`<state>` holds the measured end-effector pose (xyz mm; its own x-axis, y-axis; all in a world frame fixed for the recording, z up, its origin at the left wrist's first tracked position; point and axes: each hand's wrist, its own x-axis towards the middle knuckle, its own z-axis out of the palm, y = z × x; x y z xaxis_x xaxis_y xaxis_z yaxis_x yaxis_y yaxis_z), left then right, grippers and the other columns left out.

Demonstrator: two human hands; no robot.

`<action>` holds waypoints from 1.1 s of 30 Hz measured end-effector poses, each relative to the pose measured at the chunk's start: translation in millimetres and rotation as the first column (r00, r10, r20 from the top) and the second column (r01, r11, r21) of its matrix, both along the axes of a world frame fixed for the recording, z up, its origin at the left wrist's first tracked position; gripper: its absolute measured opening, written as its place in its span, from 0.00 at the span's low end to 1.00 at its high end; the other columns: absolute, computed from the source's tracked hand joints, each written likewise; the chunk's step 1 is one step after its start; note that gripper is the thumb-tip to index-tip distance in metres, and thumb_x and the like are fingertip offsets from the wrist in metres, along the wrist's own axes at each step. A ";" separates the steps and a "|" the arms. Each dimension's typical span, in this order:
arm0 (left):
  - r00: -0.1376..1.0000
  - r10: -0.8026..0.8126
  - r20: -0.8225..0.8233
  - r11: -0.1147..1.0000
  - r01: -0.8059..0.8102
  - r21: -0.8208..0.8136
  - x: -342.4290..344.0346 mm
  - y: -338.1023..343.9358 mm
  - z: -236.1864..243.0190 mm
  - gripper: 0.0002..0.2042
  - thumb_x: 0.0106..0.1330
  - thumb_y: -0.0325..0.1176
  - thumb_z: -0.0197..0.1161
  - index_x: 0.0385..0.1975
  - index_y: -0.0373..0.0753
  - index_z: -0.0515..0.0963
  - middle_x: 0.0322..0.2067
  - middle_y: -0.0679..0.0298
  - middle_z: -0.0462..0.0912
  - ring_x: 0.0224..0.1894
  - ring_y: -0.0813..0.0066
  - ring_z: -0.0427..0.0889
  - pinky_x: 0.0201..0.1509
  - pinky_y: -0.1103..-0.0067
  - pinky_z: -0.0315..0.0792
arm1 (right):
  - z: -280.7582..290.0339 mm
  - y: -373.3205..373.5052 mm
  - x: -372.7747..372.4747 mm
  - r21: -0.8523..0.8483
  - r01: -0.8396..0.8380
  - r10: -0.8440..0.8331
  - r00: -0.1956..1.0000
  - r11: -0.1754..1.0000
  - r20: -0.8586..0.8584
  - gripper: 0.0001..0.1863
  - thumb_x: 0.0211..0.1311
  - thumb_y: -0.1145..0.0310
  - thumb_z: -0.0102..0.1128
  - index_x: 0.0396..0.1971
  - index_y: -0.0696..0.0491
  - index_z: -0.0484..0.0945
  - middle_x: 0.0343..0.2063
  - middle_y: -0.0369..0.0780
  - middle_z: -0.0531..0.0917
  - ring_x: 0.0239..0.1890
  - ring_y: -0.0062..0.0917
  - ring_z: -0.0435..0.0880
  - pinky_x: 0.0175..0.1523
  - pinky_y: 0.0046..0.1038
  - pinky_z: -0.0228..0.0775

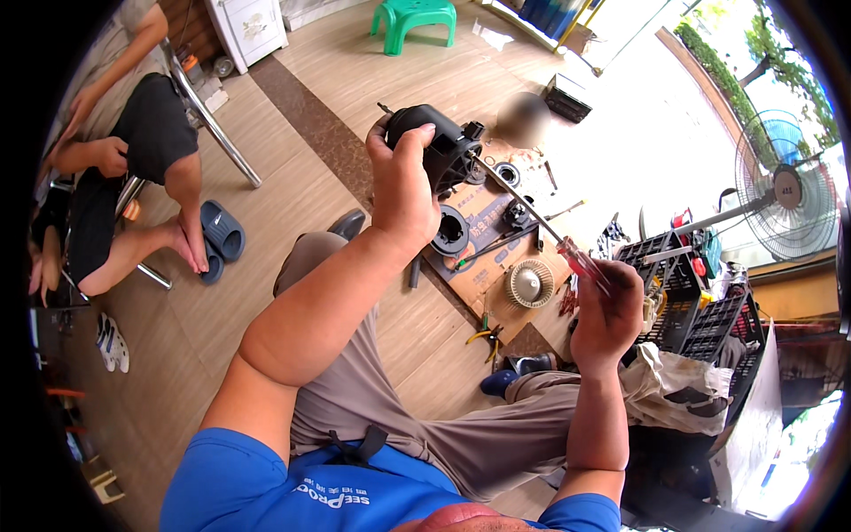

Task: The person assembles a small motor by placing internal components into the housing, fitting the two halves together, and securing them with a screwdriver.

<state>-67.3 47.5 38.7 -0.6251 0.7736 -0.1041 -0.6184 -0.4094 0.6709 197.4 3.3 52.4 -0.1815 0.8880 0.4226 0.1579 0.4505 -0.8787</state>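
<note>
My left hand (403,195) is wrapped round a black plastic motor housing (430,133), held up in front of me above the floor. In my right hand (609,315) is a long screwdriver (525,204), gripped by its clear red handle. Its shaft slants up and left, and the tip meets the housing's open end near the rim; whether it sits in a screw is too small to tell. Below lies a cardboard sheet (483,213) bearing a black ring-shaped part (450,232), a cream blower wheel (529,285) and several small parts. Yellow-handled pliers (485,339) rest near its closest edge.
Black plastic crates (696,310) filled with tools stand at right, beside a standing fan (787,188). A black box-shaped unit (567,97) and a green stool (417,16) are farther off. At left, another person sits barefoot on a chair near dark slippers (223,232).
</note>
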 end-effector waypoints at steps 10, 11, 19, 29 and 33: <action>0.942 -0.154 0.297 0.964 0.209 -0.162 11.7 12.1 -24.5 0.11 0.70 0.40 0.53 0.41 0.39 0.73 0.38 0.55 0.82 0.37 0.60 0.84 0.42 0.59 0.81 | 9.5 5.8 0.7 0.337 0.007 -0.048 0.993 0.942 0.112 0.15 0.64 0.83 0.57 0.50 0.63 0.70 0.46 0.49 0.77 0.50 0.30 0.78 0.52 0.24 0.74; 0.942 -0.157 0.297 0.963 0.213 -0.164 13.6 11.9 -25.9 0.11 0.70 0.40 0.53 0.41 0.39 0.73 0.38 0.55 0.82 0.37 0.60 0.84 0.42 0.59 0.81 | 8.5 5.5 6.4 0.307 -0.033 0.010 0.997 0.951 0.077 0.16 0.64 0.83 0.57 0.51 0.62 0.69 0.46 0.49 0.76 0.51 0.31 0.78 0.52 0.24 0.74; 0.969 -0.125 0.211 0.964 0.169 -0.206 26.2 7.2 -21.2 0.10 0.68 0.36 0.57 0.44 0.43 0.66 0.37 0.58 0.78 0.36 0.61 0.84 0.32 0.58 0.82 | 13.1 13.8 14.9 0.123 0.065 -0.077 0.993 0.990 0.095 0.14 0.66 0.79 0.56 0.51 0.62 0.72 0.51 0.45 0.77 0.38 0.19 0.82 0.39 0.18 0.75; 0.989 -0.124 0.084 0.978 0.136 -0.156 30.8 0.2 -15.5 0.29 0.63 0.33 0.63 0.61 0.40 0.55 0.49 0.54 0.72 0.45 0.68 0.79 0.43 0.72 0.82 | 14.3 10.6 21.6 -0.011 0.175 -0.173 0.978 0.984 0.115 0.13 0.66 0.82 0.57 0.49 0.61 0.74 0.42 0.41 0.79 0.31 0.15 0.79 0.35 0.17 0.71; 0.985 -0.128 0.117 0.980 0.144 -0.138 26.5 -0.4 -13.3 0.29 0.64 0.33 0.63 0.61 0.40 0.55 0.49 0.53 0.72 0.45 0.68 0.79 0.44 0.73 0.82 | 14.9 11.6 12.1 0.255 0.074 -0.138 0.961 0.964 0.240 0.16 0.66 0.81 0.57 0.52 0.62 0.72 0.45 0.44 0.77 0.41 0.22 0.80 0.45 0.21 0.74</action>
